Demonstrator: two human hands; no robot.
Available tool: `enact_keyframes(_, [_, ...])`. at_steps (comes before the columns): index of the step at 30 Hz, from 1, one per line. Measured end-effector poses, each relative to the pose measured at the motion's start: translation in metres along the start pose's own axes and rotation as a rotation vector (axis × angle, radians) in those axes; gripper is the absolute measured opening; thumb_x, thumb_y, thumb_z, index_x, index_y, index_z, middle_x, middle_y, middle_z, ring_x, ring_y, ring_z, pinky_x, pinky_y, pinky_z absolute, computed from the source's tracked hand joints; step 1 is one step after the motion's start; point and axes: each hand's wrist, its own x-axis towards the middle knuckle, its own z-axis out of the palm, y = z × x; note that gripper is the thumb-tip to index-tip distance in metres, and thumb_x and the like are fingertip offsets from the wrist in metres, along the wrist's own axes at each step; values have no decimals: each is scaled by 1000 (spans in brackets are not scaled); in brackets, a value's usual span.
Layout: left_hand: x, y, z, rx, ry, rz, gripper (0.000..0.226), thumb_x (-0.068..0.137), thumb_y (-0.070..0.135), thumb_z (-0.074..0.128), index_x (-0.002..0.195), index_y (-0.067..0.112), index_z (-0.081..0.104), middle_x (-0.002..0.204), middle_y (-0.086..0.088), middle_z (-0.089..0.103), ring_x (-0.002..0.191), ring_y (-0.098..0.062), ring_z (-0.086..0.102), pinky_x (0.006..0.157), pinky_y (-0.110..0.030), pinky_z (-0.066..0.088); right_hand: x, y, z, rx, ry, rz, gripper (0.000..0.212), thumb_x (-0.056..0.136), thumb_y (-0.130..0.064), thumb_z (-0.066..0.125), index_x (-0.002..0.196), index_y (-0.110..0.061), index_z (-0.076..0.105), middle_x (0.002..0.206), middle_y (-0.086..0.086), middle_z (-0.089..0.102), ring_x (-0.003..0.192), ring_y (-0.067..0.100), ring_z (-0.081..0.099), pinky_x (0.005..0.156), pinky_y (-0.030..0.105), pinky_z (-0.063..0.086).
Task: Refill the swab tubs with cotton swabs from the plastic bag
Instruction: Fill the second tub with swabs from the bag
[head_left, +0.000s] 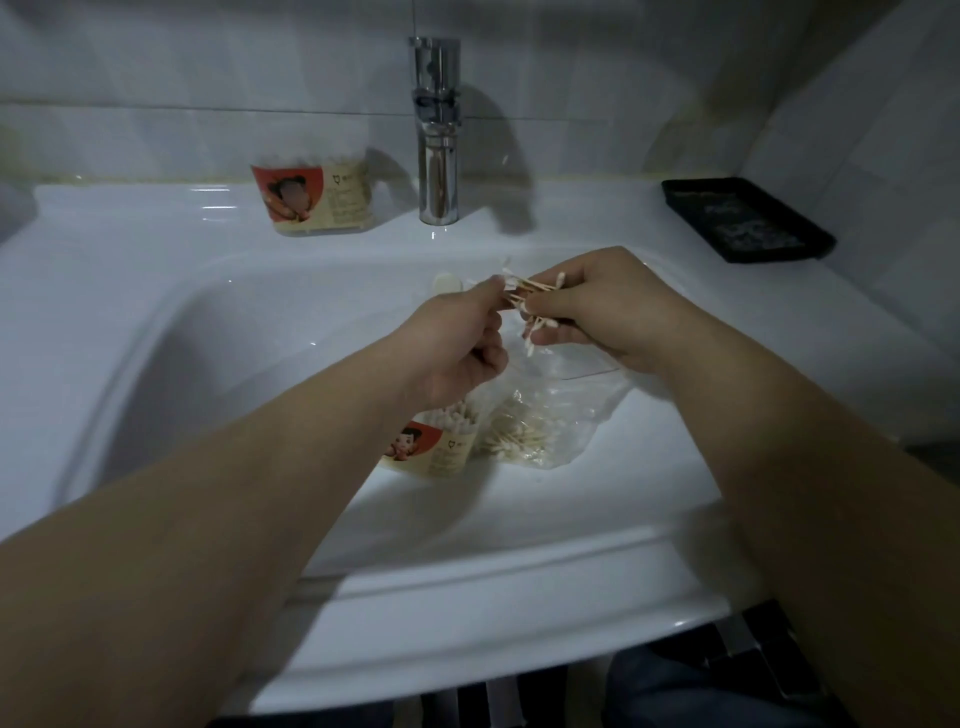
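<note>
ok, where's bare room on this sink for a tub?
Bare: the ledge left of the back tub; the ledge between the faucet and the black tray; the left half of the sink basin. Crowded: mid-basin, where the near tub, the plastic bag, and the left hand and right hand holding cotton swabs bunch together.

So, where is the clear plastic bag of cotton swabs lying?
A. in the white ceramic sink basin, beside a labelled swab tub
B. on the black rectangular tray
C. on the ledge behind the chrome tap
A: the clear plastic bag lies in the white ceramic sink basin, right next to the labelled swab tub.
</note>
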Motion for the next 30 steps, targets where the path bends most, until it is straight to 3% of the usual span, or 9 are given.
enact_keyframes(9, [4,-1,1,-135,96,25,23,105,23,55,84,17,54,55,6,40,39,-5,31,44,-17,35,4,2,3,43,-50,30,17,87,7,73,103,5,76,79,15,73,72,18,72,76,30,63])
enact_keyframes(13, [5,4,-3,-203,141,37,27,108,22,45,85,15,58,60,5,37,45,-6,28,46,-17,31,2,1,1,44,-44,51,15,86,7,73,100,3,76,90,20,76,75,22,74,73,27,63])
enact_keyframes(18, [11,3,-11,-125,276,77,32,104,5,33,96,13,63,62,0,48,56,-14,43,58,-25,39,1,-1,1,48,0,25,10,86,7,74,93,0,76,91,20,73,72,20,74,71,26,62])
enact_keyframes(21, [9,2,-10,-51,231,54,25,104,8,37,106,11,62,49,5,34,46,-13,29,54,-26,32,3,-1,3,77,29,-1,8,87,7,72,92,0,75,90,22,71,68,19,72,66,22,60])
enact_keyframes(24, [0,3,-2,46,99,28,21,104,25,48,96,12,62,53,6,23,43,-11,20,54,-25,25,3,0,3,91,52,-21,9,88,7,72,91,0,75,91,25,71,69,20,71,65,22,59])
enact_keyframes(30, [-3,-1,2,105,128,103,19,102,23,60,84,17,60,61,4,31,43,-8,27,49,-22,29,4,2,8,108,29,-24,11,88,6,72,93,-2,77,95,26,74,70,19,72,67,23,60])
